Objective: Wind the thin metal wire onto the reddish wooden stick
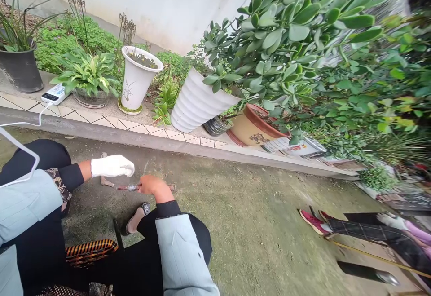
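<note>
My left hand (112, 166) wears a white knitted glove. Its fingers are curled and pressed together, and whatever lies under them is hidden. My bare right hand (151, 186) is closed around a reddish-brown tool handle (127, 188) with a silvery wrapping. The handle points toward the gloved hand, while the tool's other end shows just past my right wrist. Both hands are low over the concrete ground, close together but apart. Below the glove lies a small pale brownish piece (107, 181) whose kind I cannot make out.
A tiled ledge (141, 130) bears a white flowerpot (134, 82), a tilted ribbed white pot (202, 100) and a tan pot (252, 125). A white device (55, 94) with a cable rests there too. Another person's red shoe (313, 222) is at right. A woven seat (90, 251) is beneath me.
</note>
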